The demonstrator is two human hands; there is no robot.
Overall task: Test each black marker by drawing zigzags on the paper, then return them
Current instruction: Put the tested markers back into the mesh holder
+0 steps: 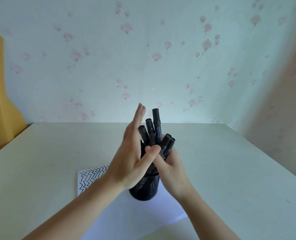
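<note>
The black markers (156,123) stood bunched in the mesh cup (145,189) on the zigzagged paper (92,175). The left hand (128,160) pressed flat against their left side, fingers straight. The right hand (173,168) curled around them.

Soft, even daylight, faint shadows, slight overall blur, and wide-angle bending toward the edges.

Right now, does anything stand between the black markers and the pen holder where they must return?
Nothing visible does. The black markers, gathered between the left hand and right hand, stand in the black mesh pen holder, their lower ends inside its rim.
</note>
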